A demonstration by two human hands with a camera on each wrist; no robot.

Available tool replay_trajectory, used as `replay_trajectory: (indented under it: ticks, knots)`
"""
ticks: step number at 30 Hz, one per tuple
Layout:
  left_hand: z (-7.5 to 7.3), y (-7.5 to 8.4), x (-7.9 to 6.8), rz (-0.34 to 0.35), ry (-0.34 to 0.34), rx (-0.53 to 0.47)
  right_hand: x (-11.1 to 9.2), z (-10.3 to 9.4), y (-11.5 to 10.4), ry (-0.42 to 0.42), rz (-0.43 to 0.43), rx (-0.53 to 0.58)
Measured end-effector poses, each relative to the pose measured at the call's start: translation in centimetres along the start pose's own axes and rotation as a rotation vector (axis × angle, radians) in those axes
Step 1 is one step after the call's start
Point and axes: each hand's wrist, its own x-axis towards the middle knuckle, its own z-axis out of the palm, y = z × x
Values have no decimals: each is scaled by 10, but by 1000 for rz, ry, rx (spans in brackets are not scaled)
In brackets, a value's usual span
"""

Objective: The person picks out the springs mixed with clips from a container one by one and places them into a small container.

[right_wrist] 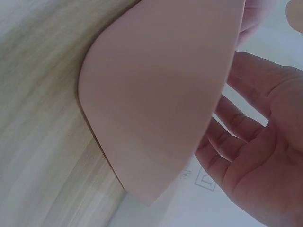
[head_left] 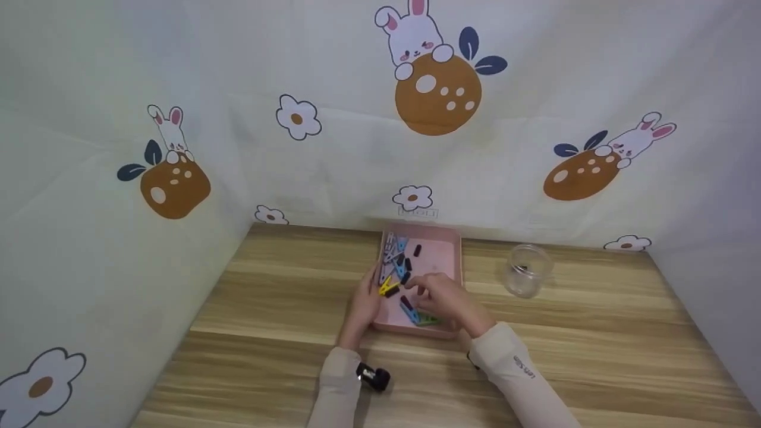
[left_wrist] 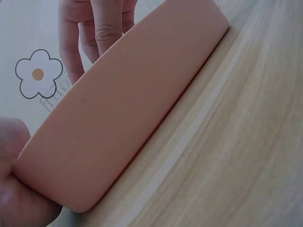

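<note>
A pink tray [head_left: 449, 249] holds small clips with black ends: a yellow clip [head_left: 387, 285], a blue clip [head_left: 409, 310], a green clip [head_left: 428, 320] and several grey and blue ones along the left wall. A small black piece [head_left: 418, 250] lies apart near the far end. My left hand [head_left: 364, 300] grips the tray's left side; the left wrist view shows it at the tray's corner. Over the tray's right half hovers my right hand [head_left: 446, 297], fingers loosely bent and pointing toward the yellow clip. In the right wrist view its fingertips are hidden behind the tray wall.
To the right of the tray stands a clear plastic jar [head_left: 528, 270] with something small and black inside. The wooden table [head_left: 285, 285] meets a printed cloth wall [head_left: 333, 166] just behind the tray. Cloth also rises on both sides.
</note>
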Motion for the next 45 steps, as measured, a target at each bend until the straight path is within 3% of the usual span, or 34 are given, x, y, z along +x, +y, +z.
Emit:
replay_trajectory:
  ticks: [13,20,26,45]
  knots:
    - [0,0,-1,-2,-1,5,4,3,3,-35,11,-56]
    - [-2,1,-2,44,9,26,6,3,1,-45,4,-77]
    - [-2,1,-2,-7,-3,-16,8,7,2,-56,28,-98]
    - [0,-2,1,15,-2,-17,14,15,-2,-67,10,-184]
